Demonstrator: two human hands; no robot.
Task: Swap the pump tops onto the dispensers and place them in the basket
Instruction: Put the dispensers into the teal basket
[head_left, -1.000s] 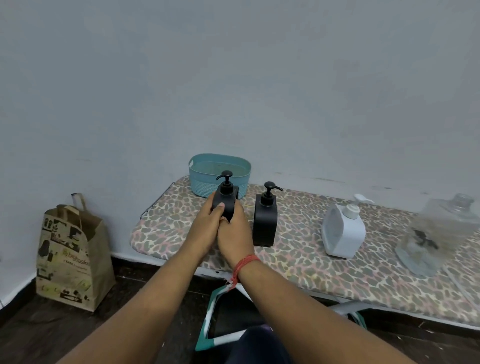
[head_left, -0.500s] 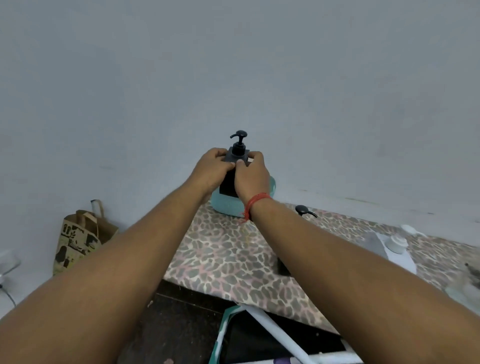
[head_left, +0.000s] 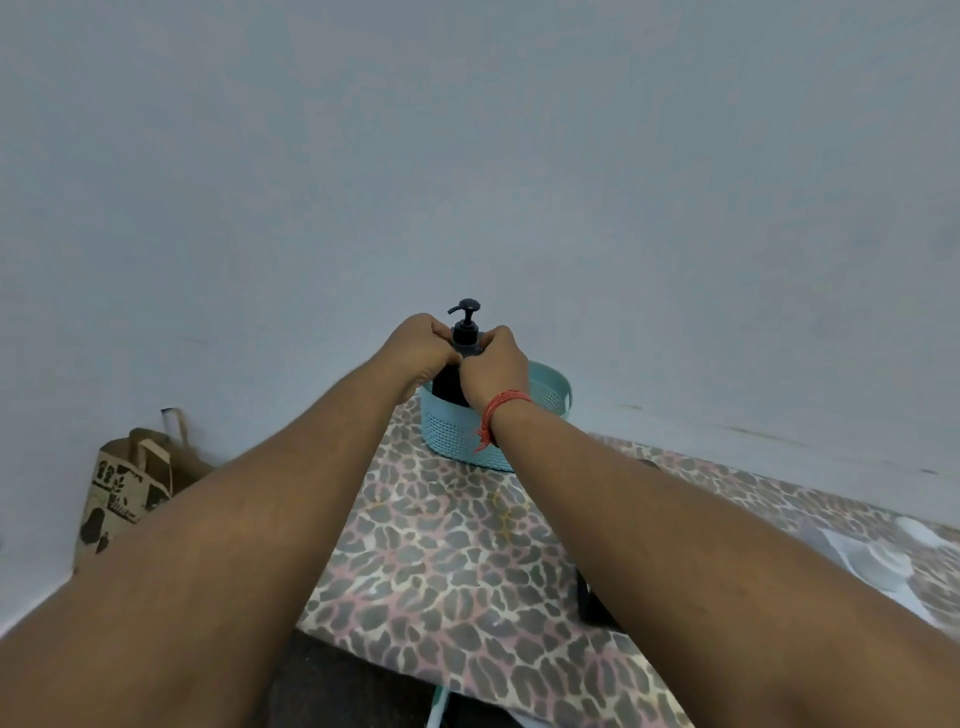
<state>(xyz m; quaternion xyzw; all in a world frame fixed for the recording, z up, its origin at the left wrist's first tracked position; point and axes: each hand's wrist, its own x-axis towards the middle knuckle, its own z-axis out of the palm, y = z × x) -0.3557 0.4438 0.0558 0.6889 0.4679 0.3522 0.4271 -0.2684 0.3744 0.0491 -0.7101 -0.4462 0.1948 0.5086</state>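
A black dispenser (head_left: 451, 385) with a black pump top (head_left: 465, 322) stands upright, its lower part inside the left end of the teal basket (head_left: 548, 395). My left hand (head_left: 422, 349) grips its left shoulder and my right hand (head_left: 493, 369), with a red thread at the wrist, grips its right shoulder. A second black dispenser (head_left: 592, 605) stands on the table, mostly hidden behind my right forearm. The white dispenser (head_left: 878, 564) shows blurred at the right edge.
The leopard-print table (head_left: 452, 561) runs from the basket toward the lower right; its near edge is at the bottom. A brown paper bag (head_left: 124, 493) stands on the floor at the left. A plain grey wall lies right behind the basket.
Both hands have carried the black dispenser from the table up and back, then lowered it into the left end of the basket. The camera view has tilted and moved closer.
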